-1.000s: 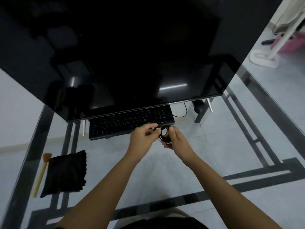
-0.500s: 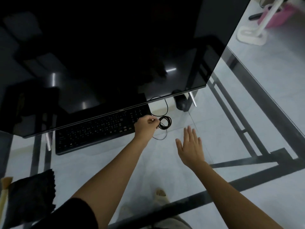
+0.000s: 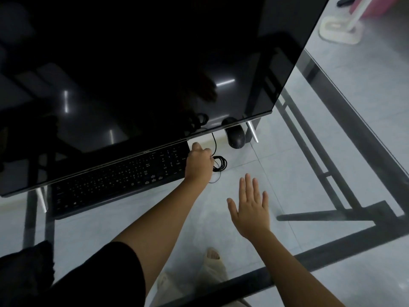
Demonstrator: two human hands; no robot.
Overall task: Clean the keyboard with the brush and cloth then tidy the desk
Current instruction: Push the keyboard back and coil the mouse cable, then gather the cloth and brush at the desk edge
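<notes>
Keyboard (image 3: 119, 180) is lying on the glass desk (image 3: 309, 173), its far edge tucked under the big dark monitor (image 3: 132, 69) that is looming over it. Left hand (image 3: 198, 166) is pinching the coiled cable (image 3: 220, 163) at the keyboard's right end; right hand (image 3: 250, 209) is hovering open and empty, nearer and to the right. Cloth (image 3: 26, 262) is showing only as a dark corner at the near left — the brush is out of view. Judging from here, the coil could be springing loose if the pinch slackens, or a tug could be dragging the keyboard. Mouse (image 3: 235, 137) is sitting just beyond the coil, beside the monitor's foot (image 3: 252, 131) — crowding that spot.
</notes>
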